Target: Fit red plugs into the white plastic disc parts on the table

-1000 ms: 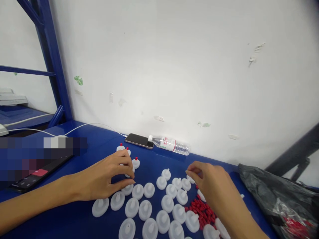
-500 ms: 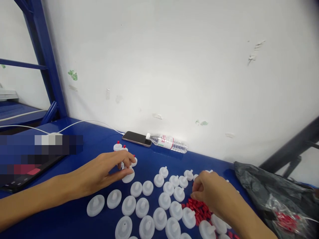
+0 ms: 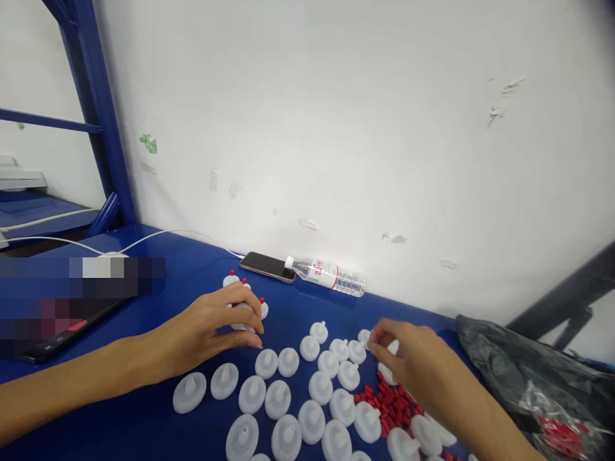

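Observation:
My left hand [image 3: 225,323] is over the back left of the table, thumb and fingers apart. Around and behind its fingers stand white plastic discs with red caps [image 3: 231,278], partly hidden by the hand. My right hand [image 3: 401,349] is at the right, thumb and fingertips pinched together beside a small white disc [image 3: 363,337]; whether anything is in the pinch is hidden. Just below it lies a heap of small red caps [image 3: 391,404]. Many white round discs with a short central spout [image 3: 277,399] are spread between and in front of my hands.
Against the wall lie a phone [image 3: 268,266] on a white cable and a clear water bottle [image 3: 329,275] on its side. A black plastic bag [image 3: 504,358] and a clear bag of red pieces [image 3: 562,435] are at right. A dark, partly blurred-out device [image 3: 81,330] is at left.
My right hand has lifted away from the red caps and shifted up toward the back discs. My left thumb and fingers have spread apart near the capped discs. The view has shifted slightly.

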Demonstrator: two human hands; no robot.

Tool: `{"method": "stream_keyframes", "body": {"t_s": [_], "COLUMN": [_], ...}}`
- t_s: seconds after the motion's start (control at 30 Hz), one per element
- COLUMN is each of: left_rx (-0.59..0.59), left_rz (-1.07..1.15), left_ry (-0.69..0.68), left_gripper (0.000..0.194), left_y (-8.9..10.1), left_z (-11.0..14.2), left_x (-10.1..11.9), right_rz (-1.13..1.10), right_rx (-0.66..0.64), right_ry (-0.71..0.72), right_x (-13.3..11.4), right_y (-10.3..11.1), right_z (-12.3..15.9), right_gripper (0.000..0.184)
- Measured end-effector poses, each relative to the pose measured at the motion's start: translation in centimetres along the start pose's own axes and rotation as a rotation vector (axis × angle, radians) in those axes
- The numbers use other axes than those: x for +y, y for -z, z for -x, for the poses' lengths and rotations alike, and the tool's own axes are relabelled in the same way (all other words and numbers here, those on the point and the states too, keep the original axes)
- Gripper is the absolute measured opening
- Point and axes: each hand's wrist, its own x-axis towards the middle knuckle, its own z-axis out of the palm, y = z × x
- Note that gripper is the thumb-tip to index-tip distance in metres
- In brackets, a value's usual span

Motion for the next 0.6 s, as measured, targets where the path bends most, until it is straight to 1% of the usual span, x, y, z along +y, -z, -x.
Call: {"method": "stream_keyframes", "body": {"t_s": [0.07,0.1,0.17,0.27,0.33,0.37,0.43,0.5,0.57,0.6], "left_rx": [-0.010,-0.016,-0.027,-0.040,-0.013,0.013,0.030,0.008,0.011,0.036], "left_rz": [-0.013,-0.018,-0.029,-0.020,-0.016,-0.025,-0.051,-0.052,-0.009,0.020], "left_ry": [0.010,0.021,0.052,0.146,0.219,0.240,0.236,0.231,0.223,0.213], "left_gripper": [0.019,0.022,0.027,0.023,0.021,0.024,0.033,0.040,0.043,0.043], "left_y": [0.1,0.1,0.3,0.5,0.6,0.5,0.4,0.3,0.2,0.1], "left_z": [-0.1,-0.1,-0.2,-0.1,0.1,0.2,0.4,0.5,0.5,0.5], "left_x": [0.3,0.5,1.2,2.7,3.3,3.4,3.1,2.6,2.2,2.1], "right_rz": [-0.179,-0.254,-0.387,-0.467,-0.486,-0.514,-0.601,-0.702,-0.797,-0.841], "right_rx": [-0.072,-0.076,-0.018,0.087,0.123,0.132,0.141,0.155,0.149,0.136], "right_ry": [-0.011,0.011,0.075,0.200,0.267,0.285,0.285,0.257,0.227,0.217], "right_x": [-1.2,-1.9,-3.3,-4.6,-5.1,-5.4,-5.9,-6.6,-7.3,-7.7], "right_y": [0.9,1.1,1.1,0.1,-0.5,-0.7,-0.8,-0.7,-0.7,-0.8], "right_z": [-0.5,-0.6,-0.9,-0.8,-0.5,-0.4,-0.1,0.2,0.4,0.6], "right_gripper": [0.016,0.016,0.014,0.022,0.021,0.019,0.015,0.011,0.009,0.008]}}
